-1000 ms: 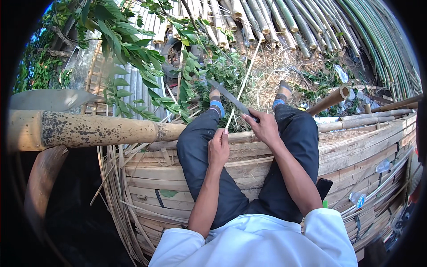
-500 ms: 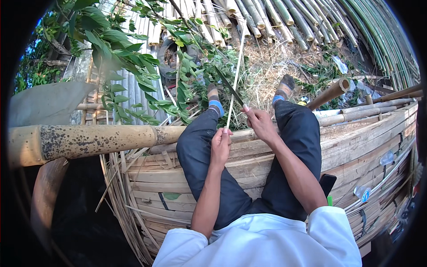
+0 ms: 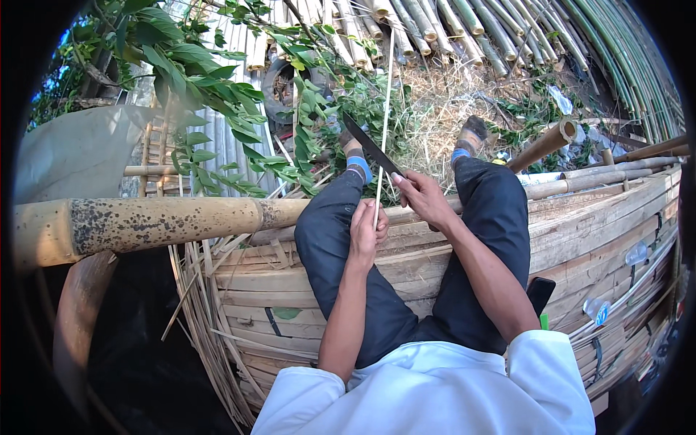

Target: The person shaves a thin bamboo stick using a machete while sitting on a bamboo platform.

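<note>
You sit on a platform of split bamboo slats [image 3: 616,217], legs stretched toward its far edge. Your left hand [image 3: 365,233] is closed around the lower end of a thin bamboo strip [image 3: 385,116] — the strip stands almost upright and rises past your knees toward the stacked poles [image 3: 435,29]. Your right hand [image 3: 423,197] is clamped on the handle of a dark knife [image 3: 370,145]; its blade points up and to the left and meets the strip just above your left hand. A thick spotted bamboo pole [image 3: 145,225] lies at the platform's left edge.
</note>
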{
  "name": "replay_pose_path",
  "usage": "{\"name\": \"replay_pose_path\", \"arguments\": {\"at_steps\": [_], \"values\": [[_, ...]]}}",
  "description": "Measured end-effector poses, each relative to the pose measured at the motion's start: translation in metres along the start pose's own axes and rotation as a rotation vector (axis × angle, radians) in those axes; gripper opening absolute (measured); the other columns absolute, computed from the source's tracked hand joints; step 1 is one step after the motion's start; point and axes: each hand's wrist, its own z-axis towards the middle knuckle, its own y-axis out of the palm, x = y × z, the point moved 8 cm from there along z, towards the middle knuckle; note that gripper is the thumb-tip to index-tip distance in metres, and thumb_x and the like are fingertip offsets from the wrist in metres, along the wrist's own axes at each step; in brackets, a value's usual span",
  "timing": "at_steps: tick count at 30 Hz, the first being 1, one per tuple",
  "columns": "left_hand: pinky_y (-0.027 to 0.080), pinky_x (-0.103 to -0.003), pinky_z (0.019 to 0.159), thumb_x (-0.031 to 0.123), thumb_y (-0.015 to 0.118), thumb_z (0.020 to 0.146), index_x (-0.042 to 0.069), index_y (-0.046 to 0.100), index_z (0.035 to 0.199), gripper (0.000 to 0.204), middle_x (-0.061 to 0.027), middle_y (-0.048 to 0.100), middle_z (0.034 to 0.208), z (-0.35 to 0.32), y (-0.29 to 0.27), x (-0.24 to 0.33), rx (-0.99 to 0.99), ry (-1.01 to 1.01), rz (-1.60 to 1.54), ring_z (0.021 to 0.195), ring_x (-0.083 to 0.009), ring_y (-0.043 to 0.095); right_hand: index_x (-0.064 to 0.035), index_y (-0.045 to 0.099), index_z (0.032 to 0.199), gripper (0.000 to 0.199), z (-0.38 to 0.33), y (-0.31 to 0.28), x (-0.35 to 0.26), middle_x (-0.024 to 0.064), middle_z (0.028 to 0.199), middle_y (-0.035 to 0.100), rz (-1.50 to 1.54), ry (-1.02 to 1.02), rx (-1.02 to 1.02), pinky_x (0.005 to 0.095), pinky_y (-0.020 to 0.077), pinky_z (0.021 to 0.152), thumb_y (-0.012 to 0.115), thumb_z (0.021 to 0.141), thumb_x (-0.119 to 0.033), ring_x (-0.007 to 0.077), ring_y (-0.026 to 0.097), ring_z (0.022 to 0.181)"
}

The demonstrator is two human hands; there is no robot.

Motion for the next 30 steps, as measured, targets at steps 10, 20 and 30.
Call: {"name": "replay_pose_path", "arguments": {"at_steps": [10,20,30], "values": [[0.036,-0.020,0.041,0.025,0.042,0.102,0.010,0.043,0.098,0.015,-0.0001,0.046,0.064,-0.010,0.023,-0.009,-0.199,-0.116,0.122,0.048,-0.0062,0.041,-0.0086,0.058,0.074,0.027,-0.003,-0.003,0.005,-0.0062,0.058,0.049,0.334,0.165,-0.016,0.0201,0.0294,0.043,0.070,0.088,-0.030,0.0020,0.041,0.048],[0.050,-0.023,0.059,0.008,0.052,0.096,0.007,0.038,0.134,0.041,-0.0063,0.058,0.098,0.003,0.006,0.005,0.017,0.209,0.259,0.070,-0.0082,0.056,-0.0080,0.059,0.073,0.027,-0.006,0.000,0.003,-0.0043,0.059,0.052,0.460,0.210,-0.070,0.0205,0.0331,0.043,0.071,0.086,-0.028,0.0032,0.044,0.048],[0.047,-0.025,0.059,-0.008,0.055,0.084,0.013,0.038,0.142,0.064,-0.0101,0.056,0.100,0.013,-0.003,-0.004,0.034,0.482,0.700,0.084,-0.0137,0.058,-0.0081,0.059,0.065,0.033,-0.019,0.027,-0.006,-0.0034,0.052,0.047,0.429,0.255,-0.390,0.0228,0.0306,0.042,0.075,0.083,-0.031,0.0057,0.042,0.044]]}}
